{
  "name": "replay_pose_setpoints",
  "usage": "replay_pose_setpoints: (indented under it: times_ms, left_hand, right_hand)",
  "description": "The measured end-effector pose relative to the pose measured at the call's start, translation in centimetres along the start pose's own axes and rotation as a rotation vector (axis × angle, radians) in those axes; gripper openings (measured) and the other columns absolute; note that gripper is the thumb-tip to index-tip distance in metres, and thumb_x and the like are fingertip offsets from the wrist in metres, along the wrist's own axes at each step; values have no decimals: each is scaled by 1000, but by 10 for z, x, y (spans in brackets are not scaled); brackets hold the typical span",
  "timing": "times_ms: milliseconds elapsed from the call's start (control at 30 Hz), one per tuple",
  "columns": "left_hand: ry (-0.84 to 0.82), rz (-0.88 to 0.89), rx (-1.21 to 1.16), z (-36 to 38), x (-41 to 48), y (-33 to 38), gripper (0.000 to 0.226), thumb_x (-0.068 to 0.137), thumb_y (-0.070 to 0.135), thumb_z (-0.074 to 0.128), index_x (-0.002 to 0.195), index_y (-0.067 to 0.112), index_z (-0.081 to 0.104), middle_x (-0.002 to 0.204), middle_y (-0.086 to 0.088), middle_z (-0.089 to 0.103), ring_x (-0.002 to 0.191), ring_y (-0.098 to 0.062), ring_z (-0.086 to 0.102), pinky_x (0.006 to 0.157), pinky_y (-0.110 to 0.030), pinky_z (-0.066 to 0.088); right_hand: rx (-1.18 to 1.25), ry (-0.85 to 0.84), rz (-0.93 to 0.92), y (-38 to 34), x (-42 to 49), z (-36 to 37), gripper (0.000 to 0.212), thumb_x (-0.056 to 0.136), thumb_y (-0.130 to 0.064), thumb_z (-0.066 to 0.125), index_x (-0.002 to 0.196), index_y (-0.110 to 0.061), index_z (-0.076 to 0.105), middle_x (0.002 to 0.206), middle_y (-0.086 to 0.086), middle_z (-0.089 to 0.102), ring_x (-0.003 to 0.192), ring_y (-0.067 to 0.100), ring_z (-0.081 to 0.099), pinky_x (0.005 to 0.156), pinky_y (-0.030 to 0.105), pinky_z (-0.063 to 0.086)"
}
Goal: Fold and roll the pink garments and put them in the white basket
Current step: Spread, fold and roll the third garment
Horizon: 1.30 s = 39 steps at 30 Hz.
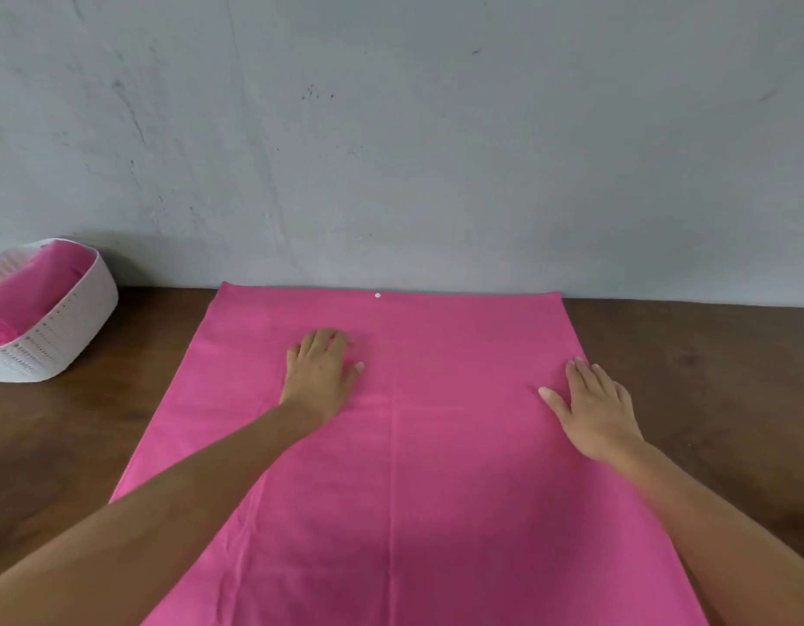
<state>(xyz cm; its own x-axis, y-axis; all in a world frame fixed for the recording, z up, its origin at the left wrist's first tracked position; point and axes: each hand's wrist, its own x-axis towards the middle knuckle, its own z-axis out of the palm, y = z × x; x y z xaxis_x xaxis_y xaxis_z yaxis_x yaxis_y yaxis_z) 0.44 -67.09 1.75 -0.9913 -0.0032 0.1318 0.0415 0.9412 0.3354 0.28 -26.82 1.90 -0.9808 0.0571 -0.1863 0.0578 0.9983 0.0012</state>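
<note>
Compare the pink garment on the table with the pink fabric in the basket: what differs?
The spread garment lies flat on the table; the basket fabric sits bundled in the white basket. Left hand and right hand press the spread garment; none touches the basket fabric. Both are pink.

Pink garment point(436, 445), white basket point(70, 327), brown table point(707, 377), grey wall point(436, 128).

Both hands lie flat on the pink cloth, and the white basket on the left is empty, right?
Not quite. The head view shows the white basket already holds pink fabric. The left hand and right hand do lie flat on the pink cloth.
</note>
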Motion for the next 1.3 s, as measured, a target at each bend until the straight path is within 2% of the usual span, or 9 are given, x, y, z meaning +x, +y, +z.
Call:
replay_pose_setpoints:
  times_ms: [67, 133, 233, 500, 767, 1000, 1133, 1233, 1300]
  left_hand:
    - [-87, 98, 12, 8, -11, 13, 56, 99, 50, 52, 145, 17, 50, 152, -7, 44, 143, -28, 36, 113, -48, 31]
    - [-165, 128, 48, 15, -19, 20, 74, 97, 68, 30, 155, 22, 36, 164, -3, 29, 152, -25, 21, 121, -47, 22]
    - [-179, 165, 133, 24, -26, 17, 86, 92, 72, 4, 160, 25, 26, 168, -3, 17, 156, -24, 11, 124, -47, 16]
    - [-149, 181, 162, 22, -29, 20, 70, 102, 62, 18, 159, 22, 26, 167, -7, 20, 155, -28, 15, 124, -51, 16]
    - [-174, 233, 289, 21, -22, 22, 68, 102, 57, 19, 154, 16, 32, 161, -17, 30, 148, -38, 27, 117, -57, 31]
    - [-165, 259, 270, 24, -16, 23, 58, 102, 48, 39, 146, 11, 43, 153, -21, 38, 137, -44, 37, 107, -62, 37]
    - [-154, 390, 227, 28, -13, 45, 53, 98, 35, 50, 144, 8, 46, 150, -21, 43, 132, -44, 41, 107, -61, 38]
    - [-188, 538, 147, 32, -20, 82, 56, 97, 35, 55, 148, 14, 44, 151, -17, 42, 136, -40, 40, 110, -57, 35]
    - [-229, 664, 84, 37, -27, 116, 53, 99, 36, 55, 147, 17, 45, 153, -12, 41, 138, -34, 37, 112, -53, 32]
  right_hand:
    - [29, -8, 16, 2, -24, 6, 95, 88, -74, 1, 161, -13, 6, 169, 0, 3, 156, 22, 2, 125, 44, 11]
    - [70, -2, 42, 5, -47, 13, 97, 87, -75, 1, 161, -12, 4, 170, 0, 0, 156, 21, 0, 125, 43, 11]
    - [99, 1, 67, 10, -86, 23, 98, 86, -75, 0, 161, -12, -1, 170, 0, -4, 156, 19, -4, 126, 40, 6]
    - [135, 43, 153, 20, -180, 49, 94, 89, -78, -7, 161, -18, -6, 168, -6, -13, 154, 11, -12, 125, 34, -2]
    - [155, 48, 156, 41, -272, 68, 87, 89, -79, -6, 160, -29, -10, 167, -15, -13, 152, 5, -17, 124, 33, -2]
    - [219, 129, 199, 48, -342, 86, 78, 100, -69, 8, 162, -21, 6, 169, -5, 10, 156, 20, 3, 122, 55, 22]
    - [262, 160, 281, 47, -352, 93, 80, 98, -73, 7, 161, -23, 3, 169, -6, 4, 156, 13, -5, 125, 50, 12]
    - [271, 175, 285, 44, -350, 96, 85, 96, -75, 4, 161, -20, 1, 169, -4, 1, 155, 13, -7, 126, 50, 11]
    - [295, 161, 317, 44, -349, 99, 88, 92, -79, 0, 159, -23, -6, 168, -7, -7, 154, 7, -14, 127, 43, 4]
